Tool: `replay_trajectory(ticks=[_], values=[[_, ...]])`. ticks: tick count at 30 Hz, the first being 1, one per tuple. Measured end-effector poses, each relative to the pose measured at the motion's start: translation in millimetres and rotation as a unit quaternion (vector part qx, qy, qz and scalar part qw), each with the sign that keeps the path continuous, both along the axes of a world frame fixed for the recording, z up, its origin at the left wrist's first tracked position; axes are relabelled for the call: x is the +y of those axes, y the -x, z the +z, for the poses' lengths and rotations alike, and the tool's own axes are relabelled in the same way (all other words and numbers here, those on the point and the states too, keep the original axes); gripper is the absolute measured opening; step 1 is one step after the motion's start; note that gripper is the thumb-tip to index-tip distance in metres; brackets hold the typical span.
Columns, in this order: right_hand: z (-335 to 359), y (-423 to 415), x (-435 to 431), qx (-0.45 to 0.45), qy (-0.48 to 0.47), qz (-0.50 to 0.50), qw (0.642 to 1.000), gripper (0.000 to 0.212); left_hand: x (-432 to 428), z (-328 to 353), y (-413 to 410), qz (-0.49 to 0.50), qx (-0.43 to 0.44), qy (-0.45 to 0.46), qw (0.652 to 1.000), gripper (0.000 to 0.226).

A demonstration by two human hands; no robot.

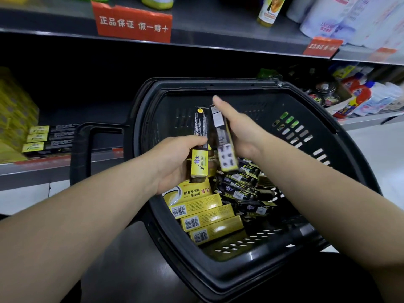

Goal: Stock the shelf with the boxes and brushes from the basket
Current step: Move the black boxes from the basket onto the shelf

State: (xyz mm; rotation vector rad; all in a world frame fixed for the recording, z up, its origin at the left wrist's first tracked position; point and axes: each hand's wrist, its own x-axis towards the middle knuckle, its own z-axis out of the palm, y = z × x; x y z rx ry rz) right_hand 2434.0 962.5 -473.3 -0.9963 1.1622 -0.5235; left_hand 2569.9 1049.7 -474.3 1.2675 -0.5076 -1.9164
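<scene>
My one head camera looks forward and down, close over the basket (pixel 218 85), facing the shelf (pixel 43 169).

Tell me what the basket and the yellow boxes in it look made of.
Basket: looks like black moulded plastic, slightly glossy; slotted walls and rounded rim suggest it. Yellow boxes: probably printed cardboard, smooth with slight sheen; sharp folded edges, printed barcodes.
</scene>
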Motion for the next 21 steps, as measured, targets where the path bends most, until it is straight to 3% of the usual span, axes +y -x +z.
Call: replay_trajectory(ticks=[3, 11, 15, 21], values=[[-5.4, -7.0, 3.1, -0.016, -0.013, -0.053, 0.998, 0.03, 0.5, 0.0, 0.0, 0.007, -0.001, 0.005, 1.0, 0.029], [-6.2, -4.7, 2.6, -0.011, -0.046, -0.015, 0.999, 0.06, -0.6, 2.2, -1.3, 0.045, -0.037, 0.005, 0.998, 0.016], [-6.3, -3.4, 3.2, -0.006, -0.002, -0.036, 0.999, 0.036, -0.5, 4.2, -0.5, 0.06, -0.025, 0.003, 0.998, 0.023], [-8.9, -4.4, 4.1, -0.089, -0.047, -0.092, 0.991, 0.048, 0.4, 4.4, -2.7, 0.066, -0.007, -0.003, 0.998, 0.029]])
